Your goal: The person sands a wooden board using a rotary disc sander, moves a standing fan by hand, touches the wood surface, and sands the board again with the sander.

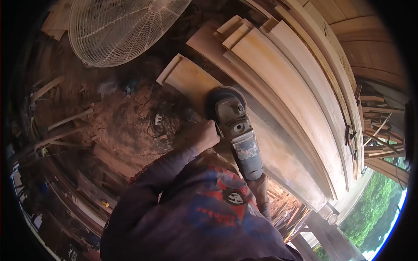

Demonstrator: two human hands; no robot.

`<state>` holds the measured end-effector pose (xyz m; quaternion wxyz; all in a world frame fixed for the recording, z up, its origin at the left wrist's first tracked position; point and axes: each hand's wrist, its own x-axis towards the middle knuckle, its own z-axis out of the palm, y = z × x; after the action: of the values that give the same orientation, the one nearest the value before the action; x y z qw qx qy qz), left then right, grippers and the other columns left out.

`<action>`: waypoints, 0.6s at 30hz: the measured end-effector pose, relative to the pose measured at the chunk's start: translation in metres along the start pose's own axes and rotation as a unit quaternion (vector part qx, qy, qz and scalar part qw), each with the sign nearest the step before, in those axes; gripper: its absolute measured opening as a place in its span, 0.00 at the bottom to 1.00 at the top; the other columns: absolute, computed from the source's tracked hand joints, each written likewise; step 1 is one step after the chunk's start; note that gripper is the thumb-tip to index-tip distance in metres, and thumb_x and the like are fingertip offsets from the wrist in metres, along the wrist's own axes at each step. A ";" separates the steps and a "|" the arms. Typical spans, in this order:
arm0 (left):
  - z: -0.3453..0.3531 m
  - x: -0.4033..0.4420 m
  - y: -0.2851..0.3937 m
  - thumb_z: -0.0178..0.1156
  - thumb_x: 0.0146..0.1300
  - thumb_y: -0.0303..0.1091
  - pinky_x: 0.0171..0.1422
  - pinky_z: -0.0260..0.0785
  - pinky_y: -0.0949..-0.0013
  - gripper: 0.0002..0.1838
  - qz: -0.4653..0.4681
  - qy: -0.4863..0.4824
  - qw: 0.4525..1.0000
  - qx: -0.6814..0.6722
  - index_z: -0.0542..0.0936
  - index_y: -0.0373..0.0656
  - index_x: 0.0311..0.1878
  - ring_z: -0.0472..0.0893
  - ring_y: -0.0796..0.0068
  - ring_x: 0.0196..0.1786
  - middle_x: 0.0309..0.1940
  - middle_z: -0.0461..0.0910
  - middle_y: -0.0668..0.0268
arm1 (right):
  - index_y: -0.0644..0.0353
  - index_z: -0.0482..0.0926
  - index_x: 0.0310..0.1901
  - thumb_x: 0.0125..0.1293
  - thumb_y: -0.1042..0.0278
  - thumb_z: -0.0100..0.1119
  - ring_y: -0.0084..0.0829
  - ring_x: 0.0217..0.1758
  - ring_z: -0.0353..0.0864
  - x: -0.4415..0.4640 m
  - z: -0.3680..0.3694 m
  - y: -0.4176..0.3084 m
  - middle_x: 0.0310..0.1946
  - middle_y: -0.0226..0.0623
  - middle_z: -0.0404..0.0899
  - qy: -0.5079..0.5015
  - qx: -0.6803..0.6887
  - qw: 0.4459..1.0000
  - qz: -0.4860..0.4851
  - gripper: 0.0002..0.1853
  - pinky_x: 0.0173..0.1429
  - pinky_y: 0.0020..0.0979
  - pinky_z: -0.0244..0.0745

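Note:
An angle grinder (244, 148) with a dusty metal head and a worn blue-grey body lies across a long wooden board (278, 156). Its round disc (225, 95) is at the board's surface, mostly under the guard and head. My left hand (206, 135) is closed in a fist at the side of the grinder's head, around what looks like a side handle largely hidden by the fingers. At the rear end of the body, my right hand (258, 187) wraps the grip, partly hidden behind the tool and my shirt.
Several more long boards (278, 61) lie alongside to the right. A hammer (348, 135) rests on the outer ones. A large caged fan (122, 32) stands at the upper left. Sawdust (122, 126) covers the ground, with cables (159, 130) and wood scraps (287, 213) about.

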<state>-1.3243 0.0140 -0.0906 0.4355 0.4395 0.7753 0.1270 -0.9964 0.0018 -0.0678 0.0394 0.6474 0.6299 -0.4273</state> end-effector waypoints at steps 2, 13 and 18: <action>-0.033 0.006 -0.029 0.66 0.50 0.36 0.49 0.80 0.44 0.15 -0.013 0.031 0.999 -0.016 0.84 0.32 0.34 0.86 0.37 0.39 0.33 0.85 0.40 | 0.69 0.86 0.47 0.55 0.54 0.77 0.49 0.51 0.90 0.016 0.014 -0.043 0.40 0.60 0.87 -0.014 -0.022 0.999 -0.032 0.26 0.48 0.43 0.84; -0.124 0.052 -0.117 0.65 0.49 0.33 0.52 0.78 0.47 0.15 -0.027 0.103 0.994 0.005 0.83 0.33 0.39 0.86 0.40 0.45 0.38 0.85 0.41 | 0.70 0.84 0.50 0.56 0.54 0.77 0.51 0.48 0.91 0.073 0.065 -0.157 0.38 0.60 0.88 -0.028 -0.051 0.989 -0.137 0.28 0.47 0.44 0.84; -0.124 0.048 -0.130 0.68 0.52 0.38 0.51 0.79 0.47 0.16 -0.046 0.121 0.991 -0.014 0.85 0.33 0.36 0.86 0.38 0.45 0.38 0.85 0.40 | 0.67 0.85 0.49 0.55 0.51 0.75 0.55 0.50 0.89 0.062 0.079 -0.167 0.42 0.60 0.87 -0.027 -0.026 0.992 -0.117 0.28 0.48 0.45 0.84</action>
<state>-1.5075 -0.0008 -0.1200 0.3500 0.3785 0.8399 0.1701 -1.1878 0.0378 -0.0735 0.0228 0.5564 0.7109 -0.4296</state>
